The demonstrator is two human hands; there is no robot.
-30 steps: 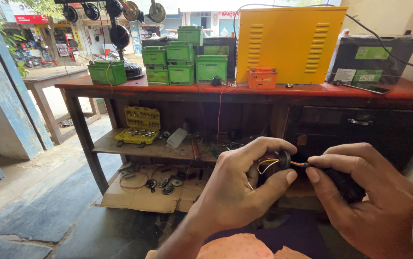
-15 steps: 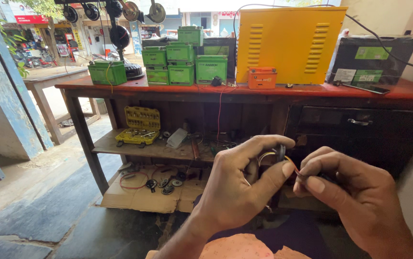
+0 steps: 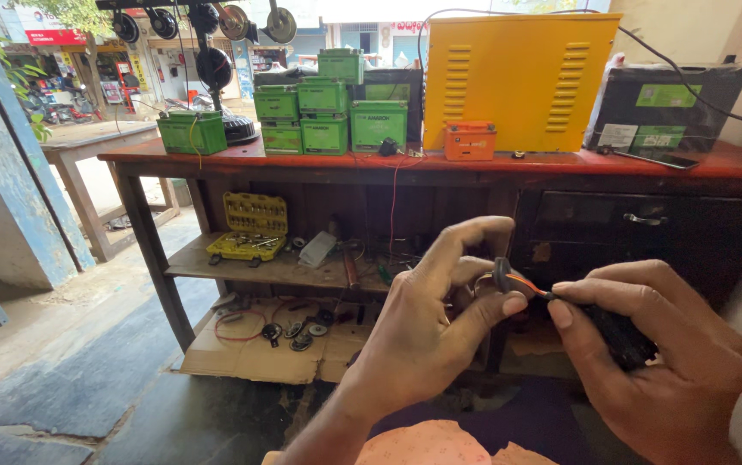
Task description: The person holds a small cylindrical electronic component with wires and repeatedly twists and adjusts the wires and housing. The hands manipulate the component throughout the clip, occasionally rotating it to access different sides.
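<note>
Pretty cluttered shop bench here: a red-topped wooden workbench (image 3: 216, 158) with a big yellow metal box (image 3: 517, 82) sitting on it, louvred vents down both sides. Left of that is a stack of green batteries (image 3: 323, 112), plus one more green battery (image 3: 192, 132) off on its own near the bench's left end. A small orange battery (image 3: 469, 140) sits right in front of the yellow box. On the lower shelf there's an open yellow tool case (image 3: 250, 226).

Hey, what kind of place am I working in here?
Probably a small roadside battery or electrical repair shop. Green battery boxes and a big yellow metal unit stand on a red workbench, and a yellow socket set lies on the shelf beneath.
</note>
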